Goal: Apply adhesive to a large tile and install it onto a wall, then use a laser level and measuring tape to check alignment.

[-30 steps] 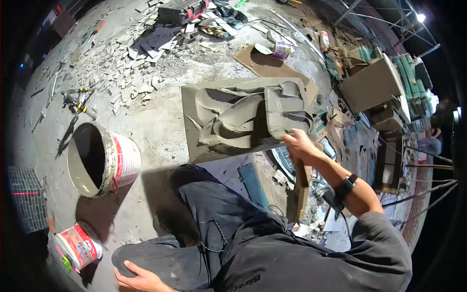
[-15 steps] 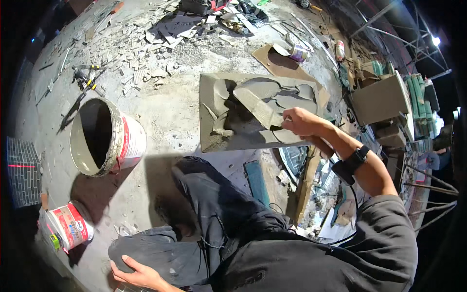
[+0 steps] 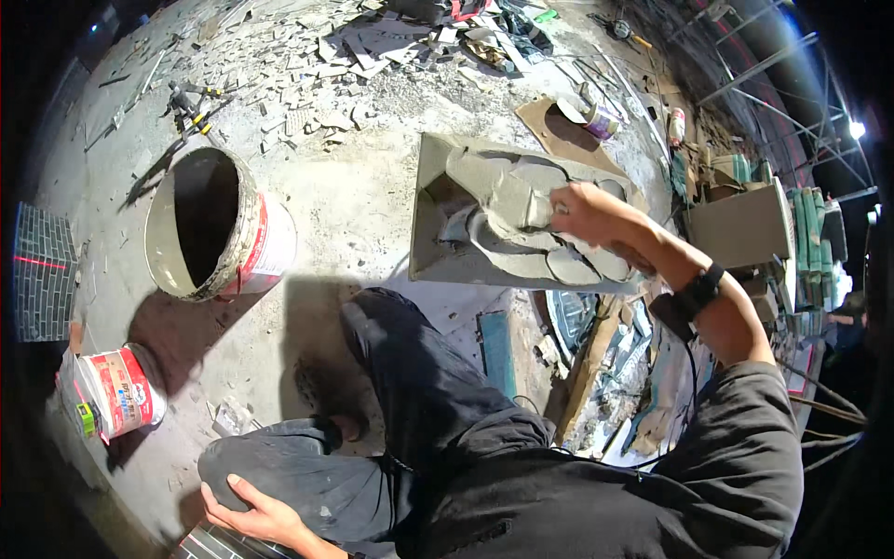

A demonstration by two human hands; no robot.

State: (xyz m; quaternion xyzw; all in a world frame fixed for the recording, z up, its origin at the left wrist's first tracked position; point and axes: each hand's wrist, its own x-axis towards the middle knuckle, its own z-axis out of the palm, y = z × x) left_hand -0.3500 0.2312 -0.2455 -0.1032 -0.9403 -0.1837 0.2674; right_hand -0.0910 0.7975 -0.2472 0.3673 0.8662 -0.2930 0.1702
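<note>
Head view: your right hand (image 3: 579, 214) grips a trowel (image 3: 537, 209) in grey mortar (image 3: 489, 172) on the slab (image 3: 447, 265), your left hand (image 3: 256, 515) lies spread on your knee (image 3: 228, 461); pushing too near the edge could spill mortar

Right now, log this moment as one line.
right hand: holding trowel in grey mortar on board | left hand: resting on knee | nearby: open bucket, left of board

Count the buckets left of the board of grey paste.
2: the large bucket, directly left of the board, and the small bucket, below it at lower left. Others may be hidden in the dark rim.
</note>
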